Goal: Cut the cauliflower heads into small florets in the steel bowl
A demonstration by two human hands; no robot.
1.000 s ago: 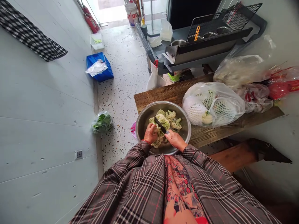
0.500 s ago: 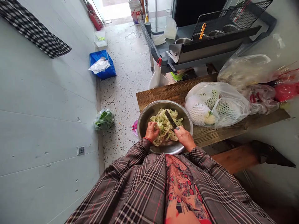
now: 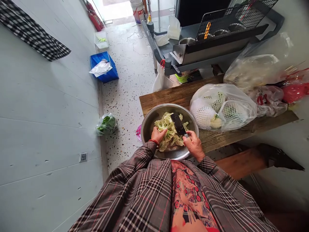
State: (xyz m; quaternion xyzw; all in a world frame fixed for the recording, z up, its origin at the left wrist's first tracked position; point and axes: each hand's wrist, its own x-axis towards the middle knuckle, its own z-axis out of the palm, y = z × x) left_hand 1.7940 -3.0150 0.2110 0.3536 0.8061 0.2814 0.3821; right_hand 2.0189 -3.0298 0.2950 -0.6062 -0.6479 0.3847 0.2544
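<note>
A wide steel bowl [image 3: 147,125] stands on the wooden bench in front of me, with several cut pieces of cauliflower [image 3: 177,140] inside. My left hand [image 3: 158,134] is closed on a large cauliflower piece [image 3: 166,124] at the bowl's left side, thumb laid against the florets. In my right hand [image 3: 193,142] is the handle of a cleaver [image 3: 178,124]. Its dark, broad blade lies over the cauliflower, flat side turned up, pointing away and to the left. Small light bits stick to the blade.
Beside the bowl on the wooden bench [image 3: 212,141] lies a plastic bag of net-wrapped cauliflower [image 3: 223,108]. Behind it stands a grey cart [image 3: 166,48] with a knife handle [image 3: 177,70] jutting out. On the floor at left are a blue crate [image 3: 113,66] and a bag of greens [image 3: 107,124].
The cleaver has turned so its broad side now shows, and my right hand has shifted slightly right. My left thumb has moved across the cauliflower piece.
</note>
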